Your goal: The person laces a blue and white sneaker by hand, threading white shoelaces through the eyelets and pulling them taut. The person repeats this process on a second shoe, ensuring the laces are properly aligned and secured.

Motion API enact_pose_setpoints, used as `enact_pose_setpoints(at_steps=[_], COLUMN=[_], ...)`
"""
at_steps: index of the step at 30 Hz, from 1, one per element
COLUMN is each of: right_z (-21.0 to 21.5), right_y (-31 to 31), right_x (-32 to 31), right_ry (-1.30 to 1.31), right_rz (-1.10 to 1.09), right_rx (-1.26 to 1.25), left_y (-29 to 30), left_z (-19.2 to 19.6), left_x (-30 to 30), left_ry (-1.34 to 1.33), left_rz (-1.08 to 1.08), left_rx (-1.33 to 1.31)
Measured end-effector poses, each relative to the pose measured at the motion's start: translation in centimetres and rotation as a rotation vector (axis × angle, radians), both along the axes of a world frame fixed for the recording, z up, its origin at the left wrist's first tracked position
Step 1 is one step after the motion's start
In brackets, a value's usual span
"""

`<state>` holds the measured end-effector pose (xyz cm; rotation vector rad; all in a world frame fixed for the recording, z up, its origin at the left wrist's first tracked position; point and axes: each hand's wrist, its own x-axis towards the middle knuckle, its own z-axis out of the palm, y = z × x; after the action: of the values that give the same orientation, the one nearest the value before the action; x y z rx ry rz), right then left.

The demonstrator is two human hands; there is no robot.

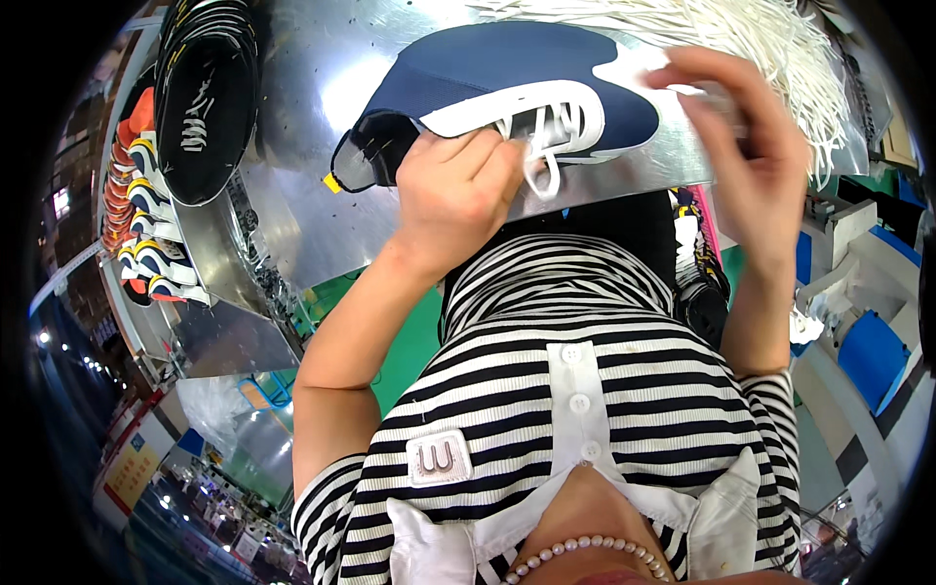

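Note:
A navy shoe upper (487, 63) with white trim lies on the metal table, its toe pointing right and its open heel end to the left. White lace (549, 136) runs through its eyelets, and a loop hangs over the near side. My left hand (453, 190) is closed on the upper's near edge, beside the lacing; its fingertips are partly hidden. Past the toe, my right hand (756, 146) is raised with thumb and forefinger apart. Its fingertips are blurred, and I see nothing held between them.
A heap of loose white laces (770, 58) covers the table's far right. Stacked black shoe uppers (203, 122) stand at the left, beside a row of orange, white and navy uppers (146, 219). The metal table's (336, 229) near edge runs close to my body.

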<state>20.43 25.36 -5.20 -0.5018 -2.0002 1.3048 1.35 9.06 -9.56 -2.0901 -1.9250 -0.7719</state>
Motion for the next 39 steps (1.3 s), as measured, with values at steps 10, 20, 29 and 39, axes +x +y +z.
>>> enact_pose_setpoints(at_steps=[10, 20, 29, 39], right_z=[-1.8, -2.5, -1.0, -5.4], right_y=[-3.4, -2.1, 3.3, -1.1], right_x=[-6.7, -7.1, -6.0, -5.2], right_ry=[-0.252, -0.526, -0.060, -0.033], right_rz=[0.181, 0.219, 0.093, 0.099], right_rx=[0.658, 0.210, -0.327, -0.620], left_y=[-0.8, -0.1, 0.0, 0.1], left_z=[-0.4, -0.6, -0.1, 1.3], left_x=[-1.1, -1.5, -1.5, -0.9], left_ry=[0.003, -0.020, -0.134, -0.276], left_rz=[0.021, -0.021, -0.088, 0.066], left_rx=[0.091, 0.120, -0.012, -0.130])
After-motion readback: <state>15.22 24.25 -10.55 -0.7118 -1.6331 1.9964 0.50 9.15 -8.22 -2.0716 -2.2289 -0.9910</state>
